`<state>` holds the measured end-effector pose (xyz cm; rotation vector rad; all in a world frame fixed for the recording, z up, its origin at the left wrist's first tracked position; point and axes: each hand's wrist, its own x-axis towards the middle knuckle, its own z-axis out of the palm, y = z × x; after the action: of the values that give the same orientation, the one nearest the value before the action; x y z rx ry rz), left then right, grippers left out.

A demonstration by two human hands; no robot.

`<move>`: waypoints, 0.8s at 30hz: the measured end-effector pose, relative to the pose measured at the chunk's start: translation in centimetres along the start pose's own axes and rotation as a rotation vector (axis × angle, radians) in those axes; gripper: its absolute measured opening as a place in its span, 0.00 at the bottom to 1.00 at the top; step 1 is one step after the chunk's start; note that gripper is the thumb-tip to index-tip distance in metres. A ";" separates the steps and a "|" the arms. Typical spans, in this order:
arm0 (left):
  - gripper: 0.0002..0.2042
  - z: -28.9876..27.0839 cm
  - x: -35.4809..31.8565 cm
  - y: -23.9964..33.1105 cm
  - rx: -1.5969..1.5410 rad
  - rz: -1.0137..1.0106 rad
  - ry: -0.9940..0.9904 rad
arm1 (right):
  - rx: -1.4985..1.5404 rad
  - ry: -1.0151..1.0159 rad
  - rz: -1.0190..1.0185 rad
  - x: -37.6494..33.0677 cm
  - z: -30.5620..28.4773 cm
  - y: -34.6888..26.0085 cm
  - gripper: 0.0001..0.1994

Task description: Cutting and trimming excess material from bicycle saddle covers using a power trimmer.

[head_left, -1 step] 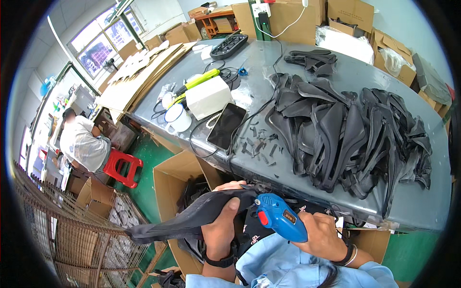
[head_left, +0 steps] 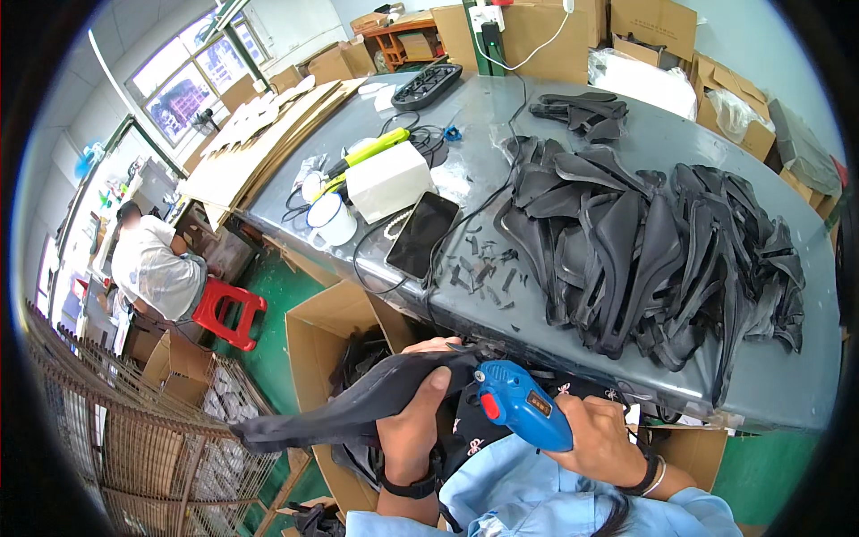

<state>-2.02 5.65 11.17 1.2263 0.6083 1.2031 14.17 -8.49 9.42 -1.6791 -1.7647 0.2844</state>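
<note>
My left hand (head_left: 413, 421) is closed round a long, dark grey-black moulded piece (head_left: 331, 403), soft-looking, wide at one end and tapering to a narrow tip on the left. The thumb presses on its upper face. In my right hand (head_left: 598, 440) is a blue handheld power tool (head_left: 523, 404) with a red button. Its front end meets the right end of the piece; the working tip is hidden there. Both hands are held just in front of the table edge, above my lap. Small black offcuts (head_left: 483, 268) lie scattered on the table beyond.
Many similar black pieces (head_left: 626, 242) are heaped on the grey table (head_left: 488, 116). A phone (head_left: 423, 234), a white mug (head_left: 331, 220) and cables lie left of them. An open cardboard box (head_left: 313, 331) stands below the edge. A person (head_left: 152, 264) sits by a red stool (head_left: 229, 313).
The narrow end of the black piece has shifted very slightly to the left. All else looks the same.
</note>
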 end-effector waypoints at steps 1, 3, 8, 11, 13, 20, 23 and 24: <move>0.16 0.1 0.0 -0.1 0.097 0.016 -0.023 | 0.003 -0.014 0.004 0.0 0.0 0.0 0.28; 0.16 0.4 -0.1 0.0 -0.077 0.047 -0.010 | 0.016 0.006 0.021 -0.3 0.4 0.3 0.28; 0.17 0.0 -0.6 -0.7 -0.113 0.070 0.098 | 0.048 0.009 0.053 -0.3 0.3 0.1 0.27; 0.15 0.6 -0.9 -1.2 -0.117 0.072 0.164 | 0.042 0.012 0.049 -0.3 0.5 0.1 0.27; 0.15 1.1 -1.0 -1.4 -0.118 0.058 0.209 | 0.091 0.006 0.071 -0.3 0.6 0.1 0.26; 0.13 1.9 -1.1 -0.9 -0.108 -0.008 0.230 | 0.174 -0.004 0.070 0.1 0.4 -0.1 0.24; 0.13 1.1 -0.9 -0.4 -0.048 -0.071 0.146 | 0.181 -0.001 0.080 0.2 0.2 -0.2 0.24; 0.13 0.7 -0.8 -0.2 0.027 -0.111 0.080 | 0.156 0.002 0.072 0.1 0.2 0.0 0.24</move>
<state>-1.60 4.65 11.01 1.1560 0.7449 1.1576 14.01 -8.32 9.31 -1.6321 -1.6384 0.4420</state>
